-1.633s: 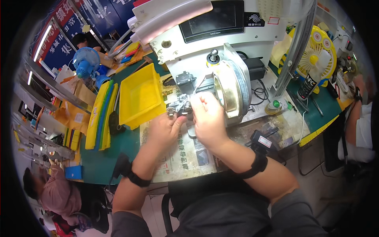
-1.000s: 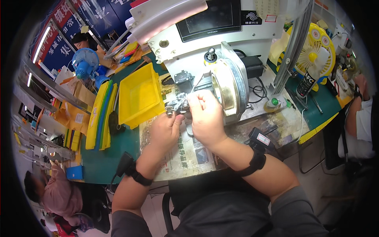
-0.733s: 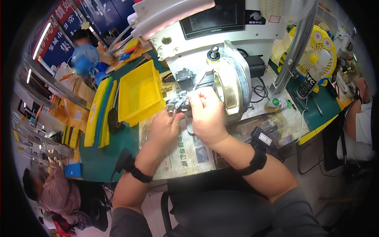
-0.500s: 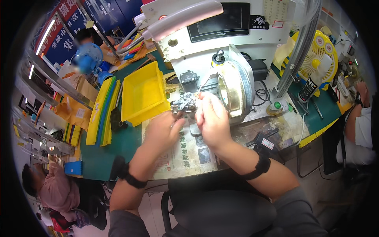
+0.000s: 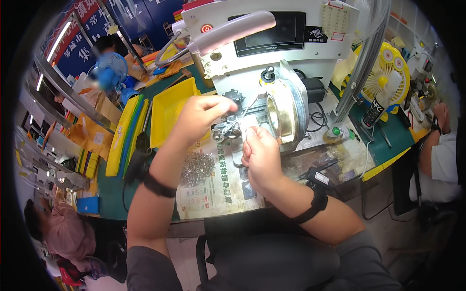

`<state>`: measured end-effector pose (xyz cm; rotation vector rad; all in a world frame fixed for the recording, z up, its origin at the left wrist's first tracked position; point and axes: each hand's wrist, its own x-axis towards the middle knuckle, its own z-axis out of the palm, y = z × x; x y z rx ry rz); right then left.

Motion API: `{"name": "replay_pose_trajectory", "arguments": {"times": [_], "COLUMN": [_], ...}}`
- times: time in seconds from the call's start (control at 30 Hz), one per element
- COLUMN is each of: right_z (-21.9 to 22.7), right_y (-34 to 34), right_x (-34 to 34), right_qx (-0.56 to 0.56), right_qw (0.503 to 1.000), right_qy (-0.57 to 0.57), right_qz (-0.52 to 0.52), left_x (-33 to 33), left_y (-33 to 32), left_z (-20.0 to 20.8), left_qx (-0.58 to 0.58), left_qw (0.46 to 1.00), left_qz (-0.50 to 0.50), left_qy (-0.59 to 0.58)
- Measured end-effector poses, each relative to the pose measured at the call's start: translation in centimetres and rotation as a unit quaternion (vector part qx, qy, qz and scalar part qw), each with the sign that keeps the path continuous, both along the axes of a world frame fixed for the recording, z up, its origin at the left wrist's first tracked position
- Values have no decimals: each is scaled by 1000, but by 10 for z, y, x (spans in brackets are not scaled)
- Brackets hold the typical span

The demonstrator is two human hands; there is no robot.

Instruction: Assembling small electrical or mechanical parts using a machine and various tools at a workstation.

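My left hand [image 5: 200, 118] is raised over the yellow bin's near right corner. Its thumb and forefinger are closed by a small black block [image 5: 232, 98] on the machine; anything between them is hidden. My right hand [image 5: 263, 154] is closed in front of the gold-rimmed wheel [image 5: 274, 112], with a small pale flat piece [image 5: 249, 122] standing up from its fingers. A metal clamping fixture [image 5: 224, 131] lies between the two hands. Below my left wrist, a heap of small shiny metal parts [image 5: 198, 169] rests on printed paper [image 5: 213, 196].
The white machine [image 5: 218, 29] carries a dark screen [image 5: 272, 35] and a pale lamp [image 5: 238, 31]. A yellow bin [image 5: 167, 116] stands left. To the right are a metal post [image 5: 361, 72], a yellow fan [image 5: 383, 80] and a black bottle [image 5: 373, 114]. Other people sit at both sides.
My left hand has risen from beside the fixture toward the black block, uncovering the heap of metal parts. My right hand has dropped slightly, and the pale piece now shows in it.
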<state>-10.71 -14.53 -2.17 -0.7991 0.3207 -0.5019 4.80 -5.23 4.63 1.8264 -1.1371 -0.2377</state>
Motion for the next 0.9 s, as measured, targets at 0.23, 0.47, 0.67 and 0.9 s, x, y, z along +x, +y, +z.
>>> {"name": "replay_pose_trajectory", "arguments": {"times": [0.23,0.47,0.67,0.9], "right_z": [15,14,12,16], "right_y": [3,5,-5,-12], "right_x": [8,4,17,-30], "right_qx": [29,73,36,4], "right_qw": [999,997,998,989], "right_qy": [12,19,49,-62], "right_qz": [-18,-26,24,136], "left_x": [16,21,12,-89], "left_y": [-23,-28,-23,18], "left_z": [-9,-10,-3,7], "left_qx": [52,63,75,-67], "left_qw": [932,916,942,939], "left_qz": [-205,-230,-197,-82], "left_qy": [293,321,260,-326]}}
